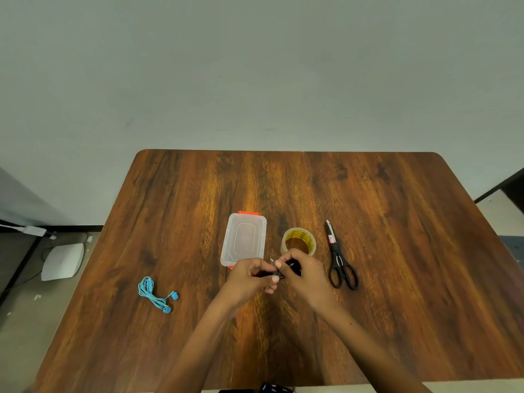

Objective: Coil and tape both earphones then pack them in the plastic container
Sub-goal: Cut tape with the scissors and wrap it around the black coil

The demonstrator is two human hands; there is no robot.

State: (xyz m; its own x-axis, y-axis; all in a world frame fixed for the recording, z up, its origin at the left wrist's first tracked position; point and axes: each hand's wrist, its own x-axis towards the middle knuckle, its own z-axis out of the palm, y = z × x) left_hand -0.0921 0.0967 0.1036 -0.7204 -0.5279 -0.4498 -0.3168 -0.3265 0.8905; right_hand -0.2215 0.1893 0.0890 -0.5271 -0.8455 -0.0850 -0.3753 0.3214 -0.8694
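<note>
The fingers [275, 279] of the left hand [249, 276] and those of the right hand [304, 272] meet over the middle of the table [397, 279], curled tight and pinching a small black earphone bundle [292, 266] between them; how neatly it is coiled I cannot tell. At twelve o'clock from the hands, just beyond the knuckles, lies the clear plastic container [243, 239], a rounded rectangle with orange clips at its ends; nothing can be seen through its walls. At one o'clock sits a roll of clear tape [299, 241], its yellowish ring upright on its flat side. Further out at three o'clock lie black-handled scissors [338, 256], blades closed. Well apart at nine o'clock rests the blue earphone [156, 295], its thin cord gathered in a loose coil on the glossy wood grain.
</note>
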